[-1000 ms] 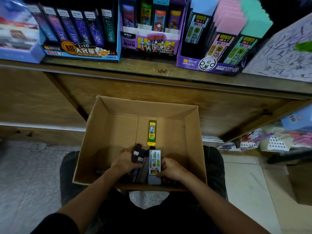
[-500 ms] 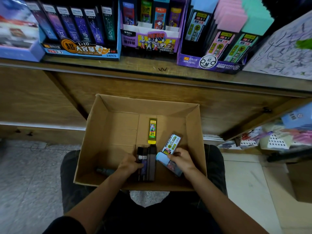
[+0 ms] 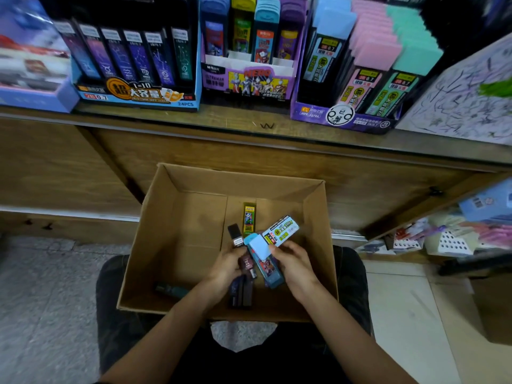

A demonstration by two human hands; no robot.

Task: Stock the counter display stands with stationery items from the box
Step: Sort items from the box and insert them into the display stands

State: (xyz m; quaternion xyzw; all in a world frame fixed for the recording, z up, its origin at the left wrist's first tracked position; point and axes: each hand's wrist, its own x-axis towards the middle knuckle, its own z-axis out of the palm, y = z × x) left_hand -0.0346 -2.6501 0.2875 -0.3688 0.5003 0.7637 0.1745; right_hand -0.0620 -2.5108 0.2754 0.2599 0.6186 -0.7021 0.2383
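A cardboard box (image 3: 155, 239) is held on the person's lap, just in front of a wooden counter (image 3: 277, 156). Both hands are kept inside the box, close together over the near middle of its floor.

The left hand (image 3: 225, 268) is curled around a small bundle of dark cases (image 3: 246, 266). One black case (image 3: 235, 234) is seen sticking out past the fingers toward the far side.

The right hand (image 3: 295, 263) is closed on two cases that are fanned apart. A teal case (image 3: 267, 270) is angled from far left to near right, just beside the dark bundle. A pale case (image 3: 282, 231) with a green and yellow label is pinched at its near end and pointed toward the far right.

A yellow case (image 3: 249, 218) is laid flat on the box floor just beyond the hands, along the middle seam. Two more dark cases (image 3: 241, 293) are laid side by side on the floor, near of the left hand. A dark green case (image 3: 169, 289) is seen at the near left, partly hidden by the left forearm.

Three display stands are lined up on the counter. A blue stand (image 3: 133, 92) at the left is filled with dark constellation-printed cases. A purple hero stand (image 3: 249, 81) is set in the middle. A purple stand (image 3: 346, 117) with blue, pink and mint cases is set at the right. A scribbled sheet (image 3: 471, 101) is laid at the far right.
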